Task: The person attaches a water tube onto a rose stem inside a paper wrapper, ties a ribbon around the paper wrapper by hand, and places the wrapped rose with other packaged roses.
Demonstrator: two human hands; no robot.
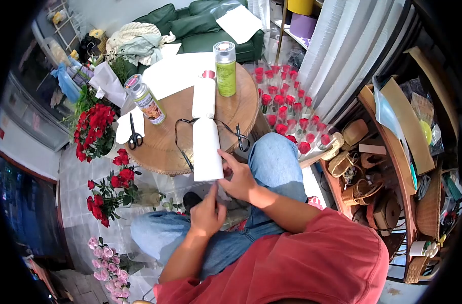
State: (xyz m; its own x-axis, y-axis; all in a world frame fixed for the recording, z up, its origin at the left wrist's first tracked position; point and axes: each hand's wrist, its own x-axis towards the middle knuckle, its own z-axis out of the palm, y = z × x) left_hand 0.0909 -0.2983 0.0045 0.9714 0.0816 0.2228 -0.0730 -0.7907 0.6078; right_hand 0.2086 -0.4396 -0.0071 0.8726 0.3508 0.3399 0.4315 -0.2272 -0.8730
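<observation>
A long white wrapped piece, pinched in at its middle, lies across the round wooden table toward me. Red shows at its far end. My right hand grips its near right edge, thumb and fingers at the lower corner. Just below the near end, my left hand is closed, its fingertips close to the edge; whatever it holds is hidden. Thin black strands curve out on both sides from under the white piece. On the table's left are black-handled scissors.
A green spray can and another can stand on the wooden table. Red roses stand left, with pink roses nearer. Sleeved red roses crowd the right, beside a shelf with baskets. A green sofa is behind.
</observation>
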